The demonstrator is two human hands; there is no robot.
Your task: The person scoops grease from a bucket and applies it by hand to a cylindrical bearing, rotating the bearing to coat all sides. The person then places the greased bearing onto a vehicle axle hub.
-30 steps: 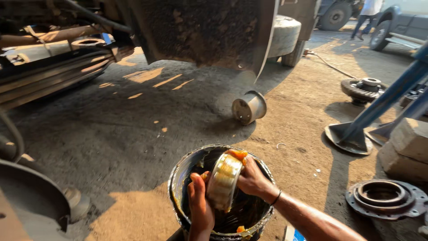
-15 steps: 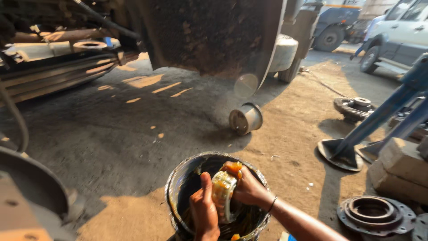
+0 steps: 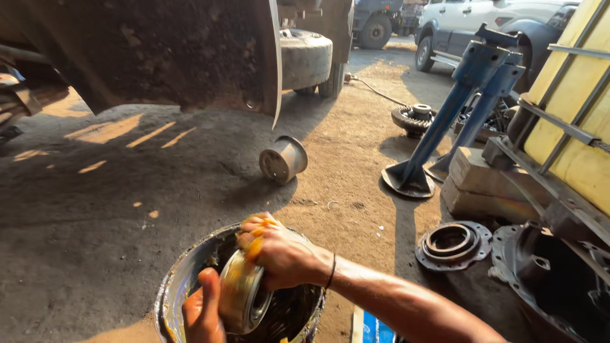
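Note:
A round metal bearing, smeared with yellow grease, is held on edge over a dark grease-coated bucket at the bottom of the head view. My left hand supports the bearing from below and from its left side, thumb up. My right hand lies over the bearing's top, and its fingertips are coated in yellow-orange grease. A dark band circles my right wrist.
A metal hub cylinder lies on the dirt ahead under a truck's mudflap. A blue jack stand, wooden blocks, a ring-shaped flange, a gear and a yellow frame stand at the right.
The view has swung to the right and dipped. My hands have turned the bearing over the bucket, and my right hand now covers its top.

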